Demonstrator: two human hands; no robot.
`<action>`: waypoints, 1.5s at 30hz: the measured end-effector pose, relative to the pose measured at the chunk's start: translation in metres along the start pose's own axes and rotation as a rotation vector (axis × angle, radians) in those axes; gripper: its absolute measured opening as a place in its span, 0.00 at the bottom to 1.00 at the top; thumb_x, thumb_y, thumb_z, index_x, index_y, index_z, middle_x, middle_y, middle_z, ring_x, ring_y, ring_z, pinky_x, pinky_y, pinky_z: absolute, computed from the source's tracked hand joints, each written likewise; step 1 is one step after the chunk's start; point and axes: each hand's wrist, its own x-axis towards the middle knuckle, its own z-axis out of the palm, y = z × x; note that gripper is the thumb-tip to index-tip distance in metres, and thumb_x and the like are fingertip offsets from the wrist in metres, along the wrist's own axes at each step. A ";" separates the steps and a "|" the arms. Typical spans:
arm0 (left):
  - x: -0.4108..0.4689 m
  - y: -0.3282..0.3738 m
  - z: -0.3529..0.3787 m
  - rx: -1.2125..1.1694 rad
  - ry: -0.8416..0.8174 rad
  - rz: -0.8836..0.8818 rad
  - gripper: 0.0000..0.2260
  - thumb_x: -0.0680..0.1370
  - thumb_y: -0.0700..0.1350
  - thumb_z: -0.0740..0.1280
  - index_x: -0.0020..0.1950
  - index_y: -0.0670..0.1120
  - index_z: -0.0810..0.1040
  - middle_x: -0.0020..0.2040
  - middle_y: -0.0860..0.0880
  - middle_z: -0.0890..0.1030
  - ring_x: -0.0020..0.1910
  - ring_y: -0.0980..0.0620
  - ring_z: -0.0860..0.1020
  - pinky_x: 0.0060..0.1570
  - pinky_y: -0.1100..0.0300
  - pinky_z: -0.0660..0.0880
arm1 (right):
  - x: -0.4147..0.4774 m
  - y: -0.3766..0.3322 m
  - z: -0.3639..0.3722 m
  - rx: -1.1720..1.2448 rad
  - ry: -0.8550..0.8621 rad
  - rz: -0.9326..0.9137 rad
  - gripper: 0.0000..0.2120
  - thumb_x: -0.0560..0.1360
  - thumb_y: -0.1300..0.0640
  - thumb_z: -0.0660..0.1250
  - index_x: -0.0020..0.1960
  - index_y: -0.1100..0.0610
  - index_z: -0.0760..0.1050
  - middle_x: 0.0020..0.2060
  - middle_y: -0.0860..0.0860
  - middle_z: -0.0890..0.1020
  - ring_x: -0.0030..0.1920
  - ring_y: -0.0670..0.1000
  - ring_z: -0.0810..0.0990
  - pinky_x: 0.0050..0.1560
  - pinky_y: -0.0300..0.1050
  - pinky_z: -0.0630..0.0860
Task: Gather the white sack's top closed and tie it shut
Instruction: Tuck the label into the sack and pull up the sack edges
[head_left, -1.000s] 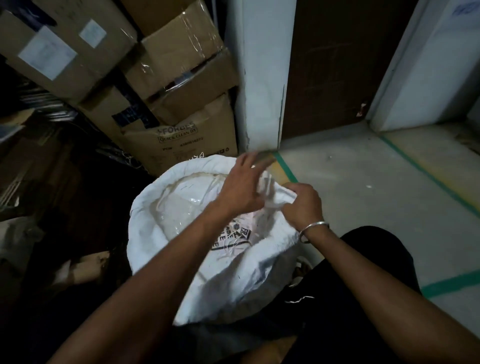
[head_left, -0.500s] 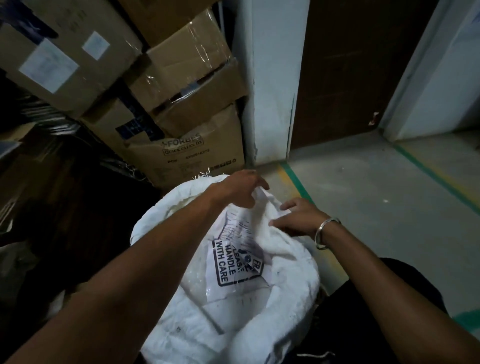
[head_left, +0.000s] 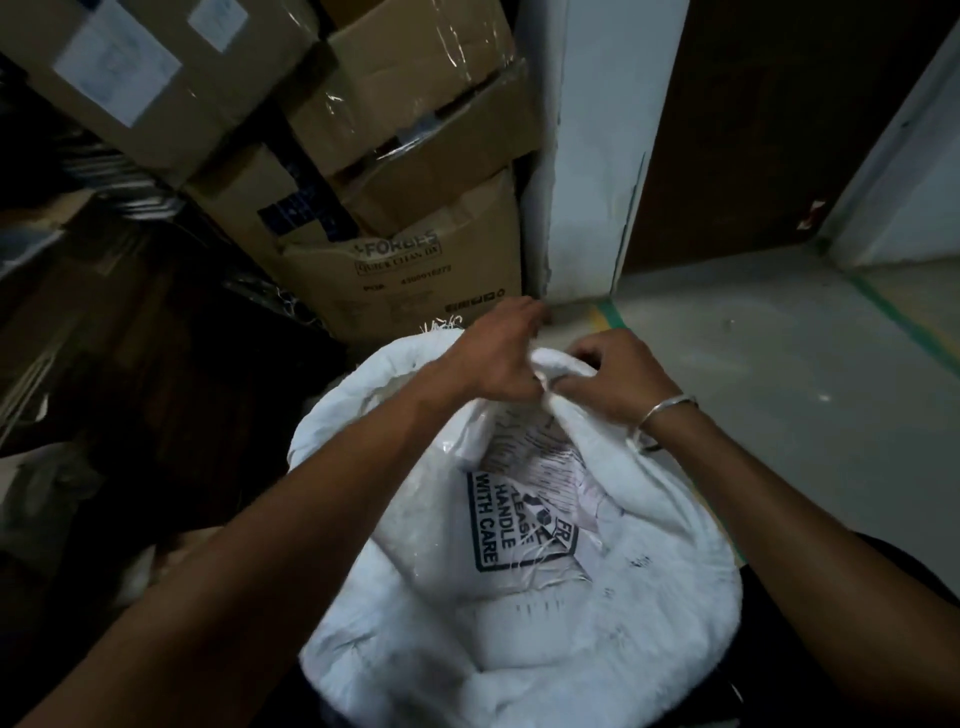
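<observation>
White woven fabric makes up the large white woven sack (head_left: 519, 649), which stands on the grey concrete floor (head_left: 753, 374) directly below the camera, just in front of a stack of brown cardboard boxes (head_left: 415, 280) and a pale plastered column (head_left: 587, 156). Most of the sack's mouth lies open, its rim rolled outward in a thick ring. Inside, clear plastic wrap covers a white printed label (head_left: 519, 519) that reads "PLEASE HANDLE WITH CARE" in black.

At the far edge of the mouth both hands meet on one bunched fold of the rim. The left hand (head_left: 498, 358) reaches in from the near left, and its grip is clenched around the fold from the left side. The right hand (head_left: 613, 379), with a thin silver metal bangle (head_left: 667, 408) at the wrist, pinches the same fold from the right, fingers curled into the cloth. The two hands lie just beside each other.

A strip of green floor tape (head_left: 608, 314) runs from the column's base, and a dark brown door (head_left: 753, 130) fills the opening to the column's right.
</observation>
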 end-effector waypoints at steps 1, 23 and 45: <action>-0.002 -0.013 -0.007 0.003 -0.086 -0.013 0.34 0.65 0.56 0.73 0.68 0.43 0.76 0.61 0.44 0.78 0.63 0.42 0.75 0.57 0.59 0.68 | -0.002 0.002 0.001 -0.009 -0.002 -0.016 0.07 0.66 0.56 0.76 0.33 0.49 0.79 0.29 0.45 0.80 0.31 0.43 0.76 0.33 0.38 0.69; -0.077 -0.132 -0.045 -0.207 -0.275 -0.381 0.10 0.65 0.44 0.76 0.44 0.45 0.84 0.36 0.51 0.82 0.36 0.51 0.80 0.37 0.57 0.78 | 0.064 -0.066 0.048 -0.345 -0.073 -0.049 0.11 0.67 0.65 0.71 0.36 0.48 0.79 0.36 0.47 0.79 0.43 0.52 0.82 0.43 0.38 0.69; -0.163 -0.123 -0.037 -0.033 0.311 -0.458 0.09 0.64 0.46 0.67 0.42 0.48 0.71 0.35 0.53 0.76 0.36 0.44 0.77 0.35 0.54 0.73 | 0.068 -0.159 0.121 -0.494 -0.446 -0.473 0.33 0.62 0.45 0.73 0.65 0.49 0.70 0.59 0.51 0.78 0.59 0.56 0.76 0.58 0.53 0.76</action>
